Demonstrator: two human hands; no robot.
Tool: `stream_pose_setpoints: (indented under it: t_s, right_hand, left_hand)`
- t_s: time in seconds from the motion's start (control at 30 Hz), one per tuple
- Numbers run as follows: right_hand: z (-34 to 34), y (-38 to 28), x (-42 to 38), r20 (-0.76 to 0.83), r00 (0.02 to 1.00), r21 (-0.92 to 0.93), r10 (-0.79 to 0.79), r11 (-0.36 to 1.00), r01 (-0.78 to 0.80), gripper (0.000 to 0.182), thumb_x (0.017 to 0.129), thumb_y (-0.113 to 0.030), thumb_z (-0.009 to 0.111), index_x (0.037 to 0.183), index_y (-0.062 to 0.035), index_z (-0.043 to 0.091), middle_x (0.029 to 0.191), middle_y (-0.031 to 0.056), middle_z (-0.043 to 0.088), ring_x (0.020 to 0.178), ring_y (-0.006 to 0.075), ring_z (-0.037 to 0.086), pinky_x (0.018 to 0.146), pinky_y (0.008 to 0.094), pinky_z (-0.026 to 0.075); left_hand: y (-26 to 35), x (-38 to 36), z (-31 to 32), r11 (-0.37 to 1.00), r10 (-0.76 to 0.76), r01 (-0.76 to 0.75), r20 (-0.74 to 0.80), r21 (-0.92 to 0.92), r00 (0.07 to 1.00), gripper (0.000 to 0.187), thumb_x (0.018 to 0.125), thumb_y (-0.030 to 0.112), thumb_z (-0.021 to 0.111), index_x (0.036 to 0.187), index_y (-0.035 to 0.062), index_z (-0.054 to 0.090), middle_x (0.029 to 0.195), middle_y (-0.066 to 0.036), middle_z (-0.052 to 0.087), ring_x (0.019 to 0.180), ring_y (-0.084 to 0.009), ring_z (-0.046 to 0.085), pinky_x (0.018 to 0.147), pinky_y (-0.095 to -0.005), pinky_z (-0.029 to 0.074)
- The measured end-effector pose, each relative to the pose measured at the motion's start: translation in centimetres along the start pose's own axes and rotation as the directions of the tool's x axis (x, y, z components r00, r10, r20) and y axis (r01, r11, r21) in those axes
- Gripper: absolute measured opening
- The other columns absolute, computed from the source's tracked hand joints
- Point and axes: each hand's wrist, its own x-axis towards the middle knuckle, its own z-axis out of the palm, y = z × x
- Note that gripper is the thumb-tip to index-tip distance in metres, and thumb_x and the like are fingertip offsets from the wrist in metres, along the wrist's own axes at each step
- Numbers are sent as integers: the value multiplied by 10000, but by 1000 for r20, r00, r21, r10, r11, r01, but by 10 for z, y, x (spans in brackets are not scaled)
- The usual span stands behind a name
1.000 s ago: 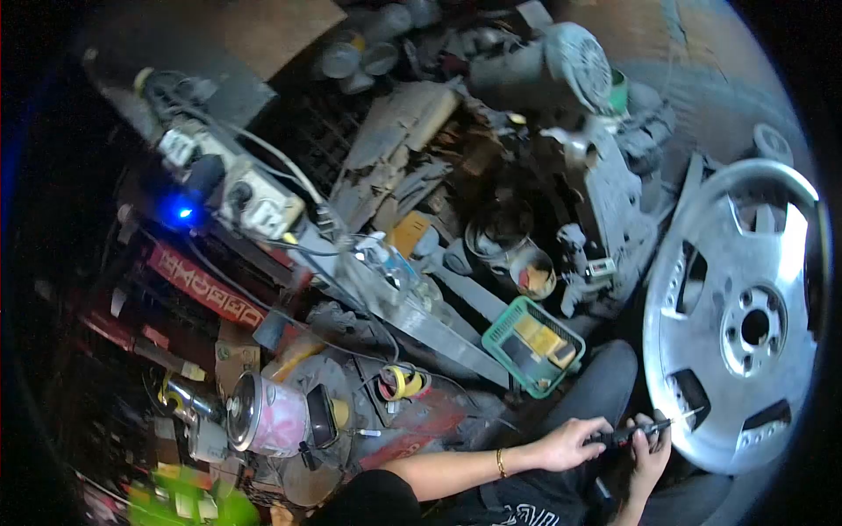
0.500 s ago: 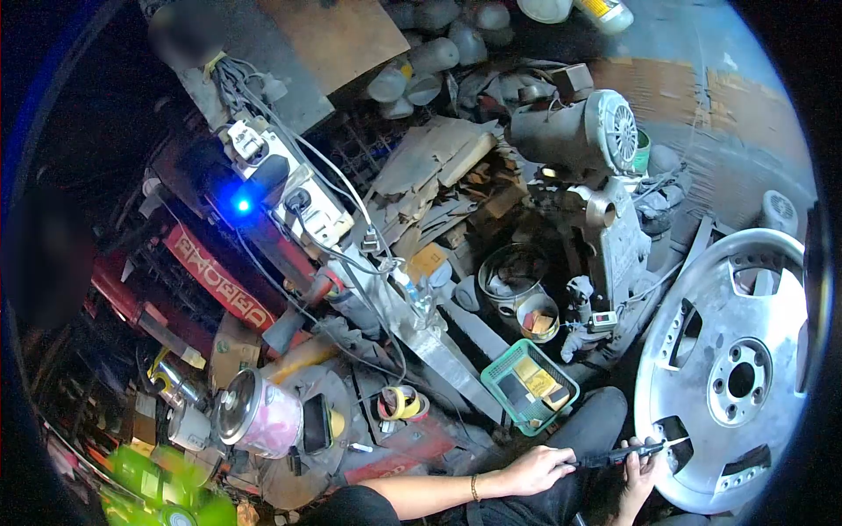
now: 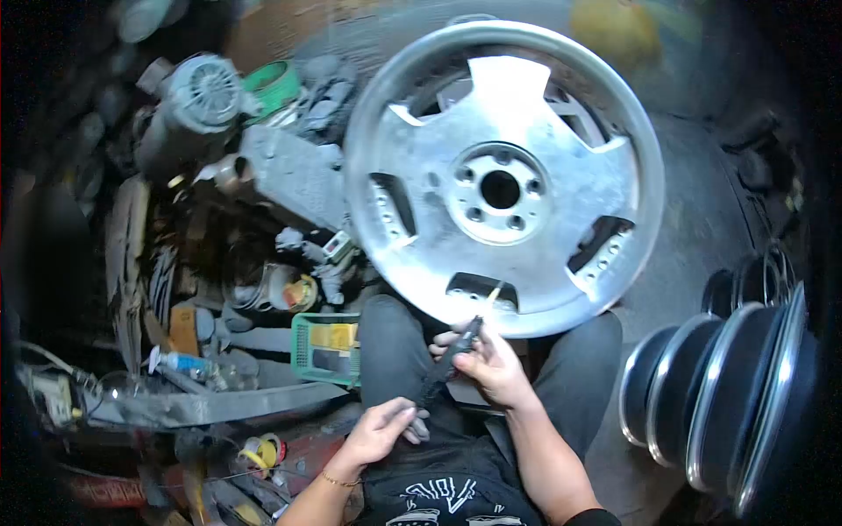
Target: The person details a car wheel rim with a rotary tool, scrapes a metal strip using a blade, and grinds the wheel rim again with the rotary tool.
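A slim black pen-shaped grinding tool (image 3: 451,359) slants up in front of my lap, its thin pale tip over the lower slot of a silver alloy wheel rim (image 3: 430,237). My right hand (image 3: 495,373) wraps round the tool's front part, close to the wheel's lower edge. Lower down, my left hand (image 3: 386,430), a bracelet at its wrist, has its fingers closed at the tool's dark rear end. The wheel faces me, above and between my knees, with its five-hole hub in the middle.
A green basket (image 3: 303,346) holding yellow packets is left of my knee. Behind it sit a dusty motor (image 3: 208,92) and a grey metal housing (image 3: 294,175). Several shiny-edged rims (image 3: 702,394) stand in a row at right. A metal beam (image 3: 219,408) lies at left.
My view has swung to the right, so the wheel is now in the middle and the row of rims shows. Both hands remain on the tool at the wheel's edge.
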Motion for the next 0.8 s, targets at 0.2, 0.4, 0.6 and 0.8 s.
stream_pose_setpoints:
  t_s: [0.2,0.4,0.6,0.8]
  right_hand:
    - [12,25,3,64,998,-26,17,1000,-16,461,912,9,641,1320,18,428,1215,150,606,1170,249,600,1018,390,474]
    - [13,46,-2,-39,999,26,12,1000,-11,426,938,-36,639,1299,13,418,1203,119,582,1169,212,589,1017,374,477]
    - [12,48,2,-57,997,10,48,999,-47,452,937,-62,653,1311,21,413,1187,123,589,1147,216,606,1008,374,484]
    - [8,44,3,-69,996,26,49,999,-47,457,934,-72,664,1308,21,418,1184,129,596,1146,214,607,990,370,490]
  left_hand:
    - [34,10,16,926,258,-159,-268,342,929,328,915,58,649,1222,-34,582,923,-84,704,846,-121,649,797,-270,512]
    - [0,23,22,641,529,-195,-243,743,813,211,902,59,642,1094,-23,612,827,-155,685,735,-254,681,706,-332,516]
    - [11,22,19,682,406,-104,-257,724,877,295,894,98,677,1145,-30,588,1016,-257,664,894,-365,697,764,-404,540]
    - [13,18,15,760,395,-209,-183,615,900,391,897,58,639,1268,-32,557,1026,-205,683,896,-325,702,785,-385,535]
